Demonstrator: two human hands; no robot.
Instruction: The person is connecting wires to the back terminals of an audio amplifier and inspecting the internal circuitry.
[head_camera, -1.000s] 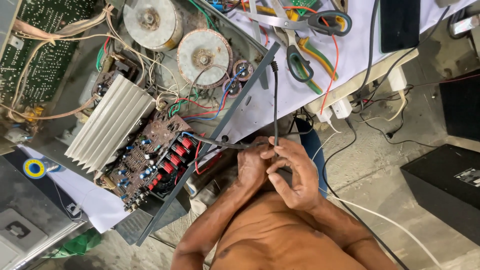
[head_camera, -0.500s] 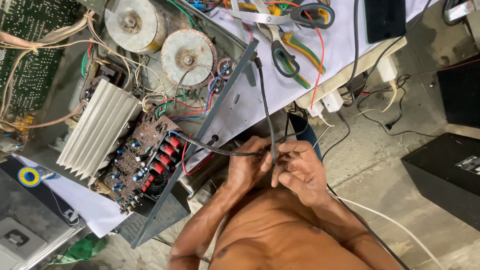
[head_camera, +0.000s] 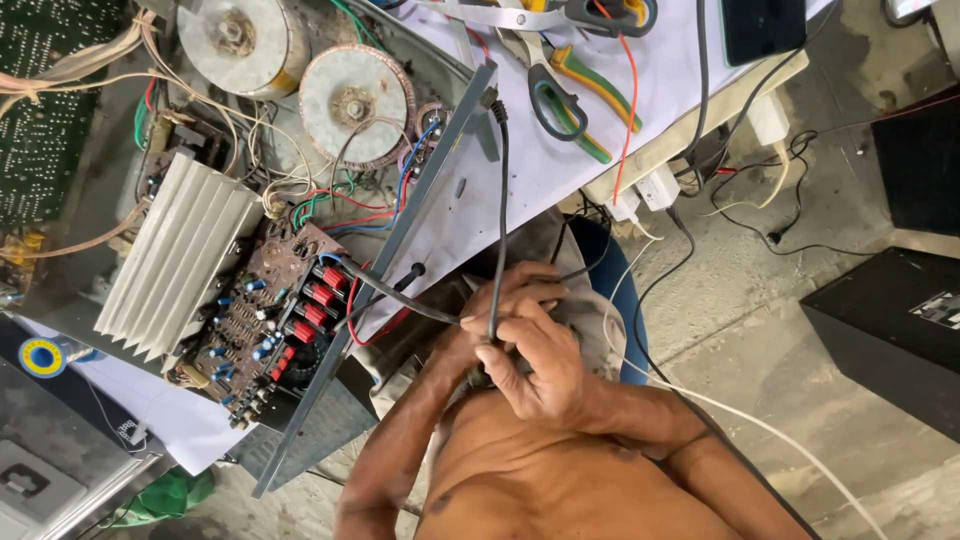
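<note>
A black cable (head_camera: 499, 230) is being gripped by the right hand (head_camera: 535, 365) and, apparently, the left hand (head_camera: 500, 300), having drifted toward five o'clock of the amplifier chassis (head_camera: 400, 240).

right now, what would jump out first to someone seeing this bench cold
The opened amplifier chassis fills the left: two round toroidal transformers at top, a ribbed heatsink below them, and a brown circuit board beside it. At centre, the left hand and right hand meet on a black cable running up to the chassis edge.
</note>
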